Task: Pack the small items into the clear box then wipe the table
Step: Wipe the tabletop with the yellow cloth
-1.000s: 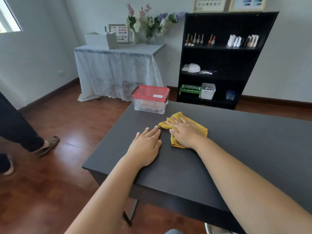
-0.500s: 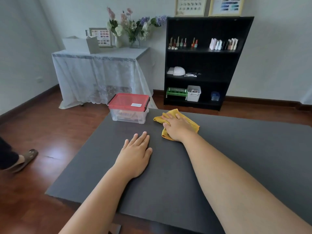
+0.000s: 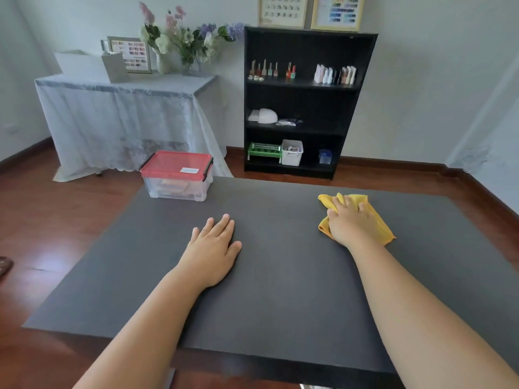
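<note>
The clear box (image 3: 176,186) stands at the table's far left corner with its red lid shut and small items inside. My right hand (image 3: 349,221) presses flat on a yellow cloth (image 3: 379,224) lying on the dark table (image 3: 280,276) toward the far right. My left hand (image 3: 214,249) rests palm down on the table near its middle, fingers slightly apart and holding nothing.
A black shelf (image 3: 306,102) with bottles and bins stands against the back wall. A lace-covered side table (image 3: 120,116) with flowers is at the back left. A person's shoe (image 3: 4,266) shows at the left edge on the wooden floor.
My right hand has slid the yellow cloth rightward across the table, away from the box. My left hand stays flat in place. The view has shifted right.
</note>
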The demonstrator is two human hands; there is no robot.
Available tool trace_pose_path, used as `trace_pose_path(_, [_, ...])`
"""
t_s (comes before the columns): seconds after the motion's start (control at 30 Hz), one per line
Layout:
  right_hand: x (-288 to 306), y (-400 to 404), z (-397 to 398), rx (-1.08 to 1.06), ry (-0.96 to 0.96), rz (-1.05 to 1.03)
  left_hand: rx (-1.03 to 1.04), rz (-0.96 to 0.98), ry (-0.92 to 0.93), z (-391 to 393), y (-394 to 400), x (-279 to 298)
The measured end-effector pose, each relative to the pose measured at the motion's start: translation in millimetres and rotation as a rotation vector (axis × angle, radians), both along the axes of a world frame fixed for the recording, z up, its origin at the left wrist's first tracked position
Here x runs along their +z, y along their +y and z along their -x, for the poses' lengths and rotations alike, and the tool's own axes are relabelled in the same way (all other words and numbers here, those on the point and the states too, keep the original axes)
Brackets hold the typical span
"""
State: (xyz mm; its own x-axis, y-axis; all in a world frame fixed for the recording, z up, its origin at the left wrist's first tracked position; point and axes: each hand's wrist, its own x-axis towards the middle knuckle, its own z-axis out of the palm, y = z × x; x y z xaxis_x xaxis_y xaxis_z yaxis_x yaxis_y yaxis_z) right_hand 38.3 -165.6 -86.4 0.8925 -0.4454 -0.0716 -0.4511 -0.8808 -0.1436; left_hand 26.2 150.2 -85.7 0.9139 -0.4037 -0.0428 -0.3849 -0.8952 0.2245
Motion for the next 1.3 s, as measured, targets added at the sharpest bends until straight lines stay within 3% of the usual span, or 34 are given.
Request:
trace_pose_path(0.27, [0, 124, 41, 0.327, 0.001, -0.066, -0.009, 0.013, -0.019, 15, 3, 1])
trace_pose_path(0.4, [-5, 105, 62, 0.582, -0.026, -0.102, -0.008, 0.037, -0.039, 31, 8, 0])
trace_pose_path(0.47, [-4, 66, 68, 0.540, -0.013, -0.119, -0.022, 0.050, -0.042, 39, 14, -2])
trace_pose_path(0.57, [-2, 21, 71, 0.303, 0.006, -0.070, -0.028, 0.057, -0.051, 53, 21, -5])
trace_pose_path(0.7, [-1, 48, 69, 0.159, 0.016, -0.077, -0.010, 0.081, -0.066, 64, 21, -5])
trace_pose_path(0.93, [-3, 128, 100, 0.574, -0.001, -0.086, -0.005, 0.079, -0.071, 75, 23, -8])
trace_pose_path(1.07, [-2, 102, 130, 0.784, -0.045, -0.092, -0.014, 0.088, -0.067, 81, 27, -8])
trace_pose_path(1.2, [4, 66, 120, 0.560, -0.039, -0.136, -0.008, 0.096, -0.061, 85, 29, -7])
trace_pose_path(1.3, [5, 90, 103, 0.432, 0.002, -0.097, -0.005, 0.087, -0.062, 86, 28, -5])
